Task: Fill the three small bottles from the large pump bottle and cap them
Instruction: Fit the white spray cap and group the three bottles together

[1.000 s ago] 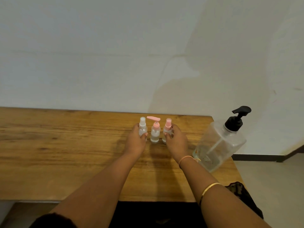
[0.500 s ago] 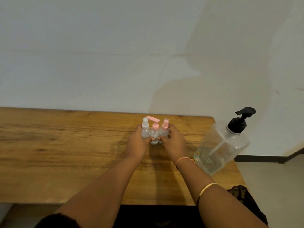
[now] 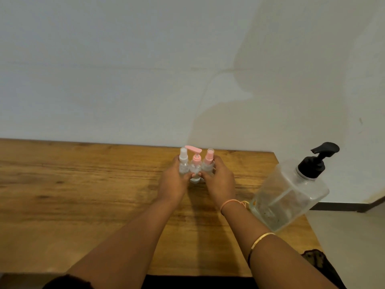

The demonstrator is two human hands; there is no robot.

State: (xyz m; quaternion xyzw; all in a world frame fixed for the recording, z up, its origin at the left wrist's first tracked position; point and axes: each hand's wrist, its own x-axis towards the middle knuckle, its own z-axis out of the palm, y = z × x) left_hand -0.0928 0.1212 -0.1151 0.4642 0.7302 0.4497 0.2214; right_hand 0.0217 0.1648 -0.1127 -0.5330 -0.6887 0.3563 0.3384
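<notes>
The desk [image 3: 73, 195] stretches far to the left of the hands and out of view, its far edge meeting the wall [image 3: 125, 80] and its near edge running under both forearms. The left hand [image 3: 174, 182] reaches well across toward the far edge. Its grip is narrow, the fingers curled round the white-capped bottle [image 3: 183, 161] from the left and the thumb tip in front, low on the cluster.

That bottle stands upright, touching the pink-pump bottle [image 3: 195, 163] in the middle, which in turn touches the pink-capped bottle [image 3: 208, 161]. All three are capped, pressed side by side in a row between the two hands, close to the wall. The middle one's base shows below the thumbs, but I cannot tell whether it rests on the wood or hangs just above it.

The right hand [image 3: 220, 180] mirrors the left, its grip closed round the pink-capped bottle from the right. A thread band [image 3: 229, 203] sits at that wrist and a gold bangle [image 3: 262, 236] further up the forearm.

The large pump bottle [image 3: 291, 195], clear with a black pump head [image 3: 316, 161], stands apart from the hands, just beside the right forearm and near the desk's right edge. The floor [image 3: 343, 236] lies beyond that edge.
</notes>
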